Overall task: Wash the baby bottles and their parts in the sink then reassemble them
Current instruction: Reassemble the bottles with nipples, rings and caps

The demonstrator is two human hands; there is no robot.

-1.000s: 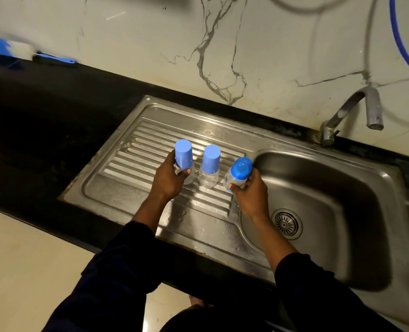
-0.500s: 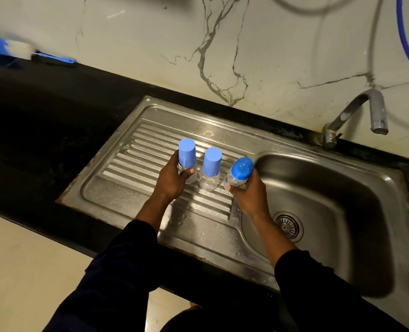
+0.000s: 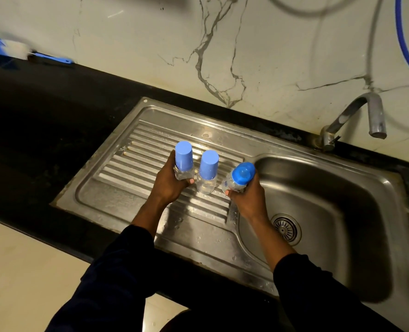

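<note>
Fingers of the left hand (image 3: 170, 185) curl round the clear body of the left bottle (image 3: 183, 161), with the thumb at its front; this bottle is upright and wears a tall blue cap. The right hand (image 3: 246, 195) grasps the right bottle (image 3: 239, 177) by its lower part. This one is tilted, its round blue cap turned up toward the camera, and it is at the border between the drainboard (image 3: 126, 168) and the basin (image 3: 330, 212). I cannot tell if its base touches the steel.

Between the two hands the middle bottle (image 3: 207, 172) stands upright on the ribs of the drainboard. It has the same tall blue cap, and no hand holds it.

Both arms wear dark sleeves. In the basin there is a round strainer (image 3: 286, 228), and a curved tap (image 3: 356, 116) is behind it. A black counter (image 3: 43, 121) surrounds the sink, under a marble wall (image 3: 246, 44).
</note>
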